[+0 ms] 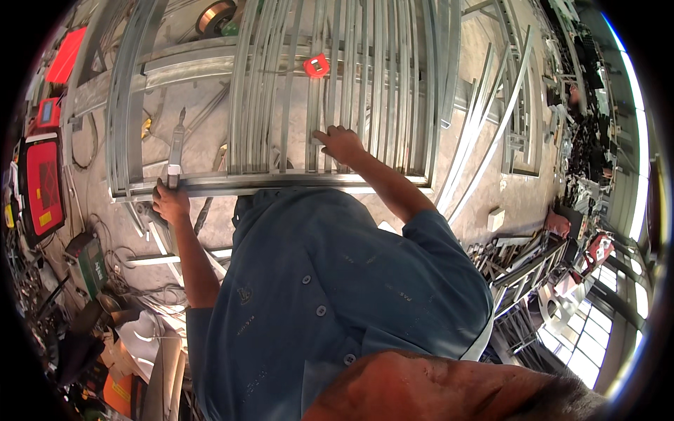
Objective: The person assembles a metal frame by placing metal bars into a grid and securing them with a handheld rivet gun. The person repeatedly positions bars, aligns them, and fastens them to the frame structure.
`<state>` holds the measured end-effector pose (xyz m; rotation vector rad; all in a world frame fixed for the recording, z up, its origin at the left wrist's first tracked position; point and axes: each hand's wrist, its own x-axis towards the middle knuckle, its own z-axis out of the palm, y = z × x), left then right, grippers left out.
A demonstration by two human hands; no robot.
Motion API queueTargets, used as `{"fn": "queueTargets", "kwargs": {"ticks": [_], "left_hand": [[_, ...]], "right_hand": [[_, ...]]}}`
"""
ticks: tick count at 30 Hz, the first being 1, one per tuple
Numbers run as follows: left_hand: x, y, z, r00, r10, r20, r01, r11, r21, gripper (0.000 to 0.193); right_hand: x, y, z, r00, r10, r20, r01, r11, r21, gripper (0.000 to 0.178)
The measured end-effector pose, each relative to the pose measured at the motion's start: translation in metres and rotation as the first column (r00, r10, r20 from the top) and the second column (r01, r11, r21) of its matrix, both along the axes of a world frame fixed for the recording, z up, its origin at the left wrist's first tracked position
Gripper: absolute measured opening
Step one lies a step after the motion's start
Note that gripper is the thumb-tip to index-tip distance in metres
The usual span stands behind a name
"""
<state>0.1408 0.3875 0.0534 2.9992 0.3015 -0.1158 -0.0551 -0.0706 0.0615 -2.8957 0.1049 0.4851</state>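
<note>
My left hand (170, 202) is at the near left corner of a metal frame (281, 184). Its fingers are closed round the lower end of a long grey torch-like tool (177, 144) with a white band and a narrow tip pointing away from me. My right hand (342, 145) rests over the row of thin metal bars inside the frame, fingers bent around one metal bar (313, 151). Farther off, a red tape measure (316, 66) lies on top of the bars.
A wire spool (216, 19) stands at the far left. Red-and-black equipment (43, 184) and a green box (88, 265) sit at left, with cables on the floor. Loose metal strips (484, 119) lean at right, near a small pale block (496, 219). Metal stock crowds both sides.
</note>
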Motion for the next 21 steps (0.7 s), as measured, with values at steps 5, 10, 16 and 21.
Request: {"fn": "queueTargets", "kwargs": {"ticks": [5, 10, 16, 21], "left_hand": [[0.000, -0.002, -0.001, 1.000, 0.007, 0.013, -0.007, 1.000, 0.000, 0.068], [0.000, -0.002, -0.002, 1.000, 0.011, -0.007, -0.010, 1.000, 0.019, 0.069], [0.001, 0.001, -0.006, 0.999, -0.022, 0.024, 0.021, 0.999, 0.037, 0.069], [0.000, -0.003, 0.002, 0.960, -0.260, 0.099, 0.250, 0.963, 0.101, 0.064]], "right_hand": [[-0.005, -0.003, 0.012, 0.997, -0.072, 0.041, 0.069, 0.995, 0.072, 0.059], [0.012, -0.020, -0.002, 0.927, -0.362, 0.094, 0.344, 0.924, 0.168, 0.070], [0.074, -0.012, -0.020, 0.775, -0.621, -0.120, 0.629, 0.776, 0.051, 0.111], [0.103, 0.006, -0.009, 0.704, -0.658, -0.266, 0.663, 0.744, -0.087, 0.129]]}}
